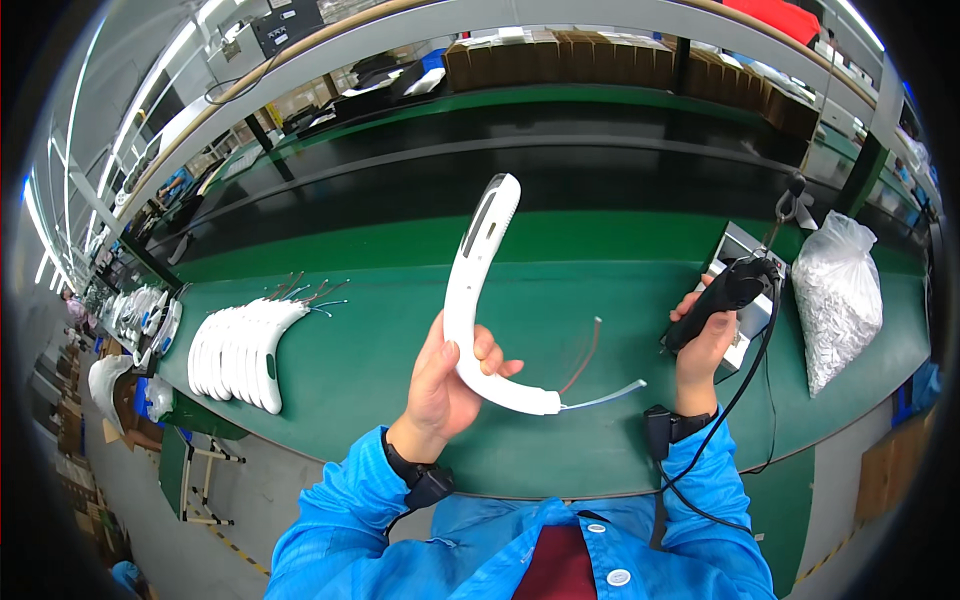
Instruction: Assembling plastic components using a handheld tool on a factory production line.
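A curved white plastic casing with trailing thin wires (464, 300) is grasped by the left hand (447, 392) at mid-frame; a black corded handheld tool (722, 297) is gripped by the right hand (706, 345) at centre right. Between them, room for moving is given above the smooth green worktop (590, 460), whose near edge is seen at lower centre. That room is bounded by a row of curved white casings (235, 350) at left and a clear plastic bag of small white pieces (838, 300) at right. Grey floor (262, 490) is shown at lower left

A head-worn fisheye looks down and forward, close above the green bench (375, 305).
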Tool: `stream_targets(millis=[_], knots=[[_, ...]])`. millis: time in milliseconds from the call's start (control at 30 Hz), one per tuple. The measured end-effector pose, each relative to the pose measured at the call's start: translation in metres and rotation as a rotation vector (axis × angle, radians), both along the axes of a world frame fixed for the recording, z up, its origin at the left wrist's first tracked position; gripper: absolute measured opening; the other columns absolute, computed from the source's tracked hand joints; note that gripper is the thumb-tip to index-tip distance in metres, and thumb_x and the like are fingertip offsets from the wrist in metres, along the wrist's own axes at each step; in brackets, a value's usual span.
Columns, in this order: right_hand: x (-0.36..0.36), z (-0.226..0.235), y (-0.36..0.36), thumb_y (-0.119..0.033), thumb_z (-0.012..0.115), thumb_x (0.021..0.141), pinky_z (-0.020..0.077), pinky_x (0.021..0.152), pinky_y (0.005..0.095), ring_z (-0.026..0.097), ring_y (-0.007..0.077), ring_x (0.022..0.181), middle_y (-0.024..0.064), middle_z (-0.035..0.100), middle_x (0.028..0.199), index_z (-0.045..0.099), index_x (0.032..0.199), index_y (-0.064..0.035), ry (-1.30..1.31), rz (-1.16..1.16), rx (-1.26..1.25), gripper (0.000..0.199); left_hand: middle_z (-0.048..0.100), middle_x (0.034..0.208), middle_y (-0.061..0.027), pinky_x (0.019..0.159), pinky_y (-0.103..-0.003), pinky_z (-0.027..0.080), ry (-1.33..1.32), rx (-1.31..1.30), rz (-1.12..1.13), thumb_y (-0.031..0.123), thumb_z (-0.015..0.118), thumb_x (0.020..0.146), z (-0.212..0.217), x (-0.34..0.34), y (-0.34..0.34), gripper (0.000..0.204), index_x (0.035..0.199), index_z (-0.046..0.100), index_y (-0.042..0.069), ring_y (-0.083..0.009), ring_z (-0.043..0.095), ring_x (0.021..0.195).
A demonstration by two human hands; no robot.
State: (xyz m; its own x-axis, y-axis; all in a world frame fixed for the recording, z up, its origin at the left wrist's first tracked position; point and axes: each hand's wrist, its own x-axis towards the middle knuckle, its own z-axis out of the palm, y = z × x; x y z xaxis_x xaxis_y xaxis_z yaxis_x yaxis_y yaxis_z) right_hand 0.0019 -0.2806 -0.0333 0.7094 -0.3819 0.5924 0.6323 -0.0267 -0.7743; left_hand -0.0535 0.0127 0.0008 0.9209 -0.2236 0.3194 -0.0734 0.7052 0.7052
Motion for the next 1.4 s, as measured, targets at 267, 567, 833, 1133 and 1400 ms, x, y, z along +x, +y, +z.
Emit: stream_targets(millis=[267, 567, 833, 1133, 1400], knots=[[0.001, -0.002, 0.003, -0.063, 0.039, 0.089, 0.0432, 0.060, 0.0249, 0.050, 0.0126, 0.065, 0.0075, 0.053, 0.075, 0.045, 0.119, 0.0053, -0.014, -0.002, -0.035, 0.074, 0.049, 0.097, -0.0066, 0.092, -0.053, 0.046, 0.055, -0.180, -0.174, 0.038, 0.056, 0.088, -0.012, -0.006, 0.013, 0.057, 0.136, 0.034, 0.016, -0.0178, 0.051, 0.084], [-0.001, -0.005, 0.004, -0.062, 0.040, 0.089, 0.0435, 0.062, 0.0255, 0.050, 0.0129, 0.066, 0.0077, 0.053, 0.076, 0.044, 0.120, 0.0052, -0.016, 0.041, 0.002, 0.074, 0.059, 0.093, -0.0113, 0.073, -0.035, 0.054, 0.343, 0.386, 0.256, 0.018, 0.069, 0.081, -0.043, 0.027, -0.001, 0.057, 0.126, 0.037, 0.001, -0.0238, 0.064, 0.078], [0.001, -0.004, 0.004, -0.064, 0.039, 0.088, 0.0433, 0.062, 0.0259, 0.053, 0.0136, 0.067, 0.0076, 0.055, 0.077, 0.045, 0.120, 0.0053, 0.003, 0.043, -0.027, 0.077, 0.061, 0.108, -0.0141, 0.091, -0.038, 0.047, 0.075, 0.408, 0.231, -0.002, 0.070, 0.075, -0.037, 0.051, -0.030, 0.056, 0.125, 0.045, 0.002, -0.0247, 0.059, 0.103], [-0.014, 0.008, 0.018, -0.068, 0.051, 0.080, 0.0460, 0.056, 0.0266, 0.054, 0.0140, 0.060, 0.0080, 0.055, 0.070, 0.040, 0.123, 0.0021, -0.025, 0.237, 0.018, 0.083, 0.065, 0.097, -0.0087, 0.080, -0.032, 0.051, 0.077, 0.687, -0.005, 0.008, 0.079, 0.070, -0.042, 0.067, -0.090, 0.041, 0.105, 0.059, 0.001, -0.0180, 0.062, 0.092], [-0.027, 0.014, 0.044, -0.072, 0.051, 0.074, 0.0487, 0.061, 0.0284, 0.055, 0.0144, 0.061, 0.0088, 0.055, 0.070, 0.041, 0.118, 0.0029, 0.038, 0.363, 0.099, 0.087, 0.063, 0.099, -0.0061, 0.080, -0.029, 0.049, -0.094, 0.685, 0.076, 0.013, 0.080, 0.070, -0.030, 0.098, -0.110, 0.052, 0.113, 0.055, 0.000, -0.0147, 0.060, 0.091]])
